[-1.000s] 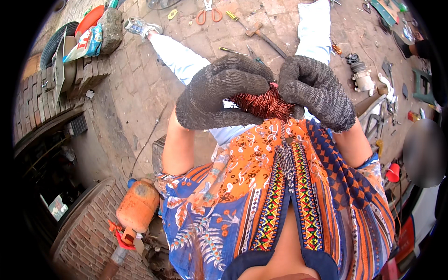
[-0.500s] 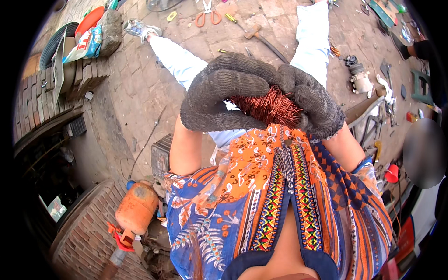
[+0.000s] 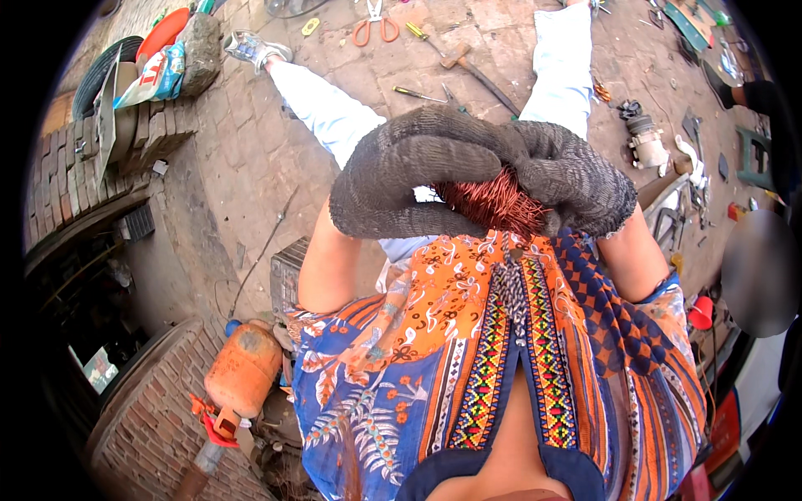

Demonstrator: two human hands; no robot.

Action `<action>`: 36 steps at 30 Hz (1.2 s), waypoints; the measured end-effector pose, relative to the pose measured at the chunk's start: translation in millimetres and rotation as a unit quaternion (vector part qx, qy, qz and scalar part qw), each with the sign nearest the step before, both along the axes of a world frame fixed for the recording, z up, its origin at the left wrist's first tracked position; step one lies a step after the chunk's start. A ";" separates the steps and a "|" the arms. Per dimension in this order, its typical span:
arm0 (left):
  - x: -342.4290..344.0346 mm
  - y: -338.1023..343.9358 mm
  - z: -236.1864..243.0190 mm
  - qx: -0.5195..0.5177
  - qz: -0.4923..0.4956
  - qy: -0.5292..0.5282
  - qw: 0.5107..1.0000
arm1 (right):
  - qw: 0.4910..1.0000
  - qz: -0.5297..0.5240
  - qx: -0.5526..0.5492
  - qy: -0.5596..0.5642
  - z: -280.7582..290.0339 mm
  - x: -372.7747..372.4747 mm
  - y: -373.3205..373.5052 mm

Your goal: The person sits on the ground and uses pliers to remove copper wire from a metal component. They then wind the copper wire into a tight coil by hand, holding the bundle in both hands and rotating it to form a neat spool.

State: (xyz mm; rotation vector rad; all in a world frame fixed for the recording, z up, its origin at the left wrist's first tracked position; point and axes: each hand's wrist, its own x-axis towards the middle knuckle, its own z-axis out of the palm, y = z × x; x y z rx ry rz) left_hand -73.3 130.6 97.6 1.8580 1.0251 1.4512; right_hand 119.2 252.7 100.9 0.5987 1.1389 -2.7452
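Observation:
A thick bundle of reddish copper wire is held in front of my chest, its many thin strands bristling out. My left hand, in a dark grey knitted glove, curls around the bundle's left side with thumb and fingers closed toward it. From the right, my right hand, gloved the same way, grips the other side, fingers bent over the strands. The two gloves meet above the wire, and part of the bundle is hidden under them.
On the brick floor ahead lie a hammer, orange-handled scissors and a screwdriver. My outstretched legs frame them. Metal parts are scattered at right. An orange gas cylinder stands at lower left, near a low brick wall.
Both hands, with the copper wire between them, have shifted a little to the right. The right elbow sits slightly farther out. More of the screwdriver beyond the gloves shows.

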 end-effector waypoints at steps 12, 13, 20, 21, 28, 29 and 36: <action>70.4 -14.8 -46.7 -0.133 0.078 -0.699 0.698 | 0.756 -0.212 0.602 0.147 8.4 -12.1 -29.8; 71.5 -14.4 -51.1 -0.133 0.069 -0.688 0.710 | 0.749 -0.209 0.610 0.152 8.6 -14.0 -28.6; 83.3 -10.6 -37.7 -0.151 0.199 -0.555 0.794 | 0.769 -0.237 0.571 0.162 4.1 -28.6 -24.6; 83.4 -10.4 -34.5 -0.159 0.222 -0.514 0.813 | 0.791 -0.236 0.541 0.158 4.5 -28.9 -25.2; 92.3 -19.2 -25.8 -0.136 0.140 -0.676 0.711 | 0.875 -0.232 0.374 0.201 -0.4 -23.2 -33.8; 92.2 -17.9 -24.8 -0.120 0.133 -0.663 0.727 | 0.872 -0.226 0.388 0.198 0.6 -21.9 -33.8; 84.8 -22.0 -43.9 -0.098 0.132 -0.605 0.779 | 0.918 -0.248 0.215 0.222 11.1 -24.7 -43.9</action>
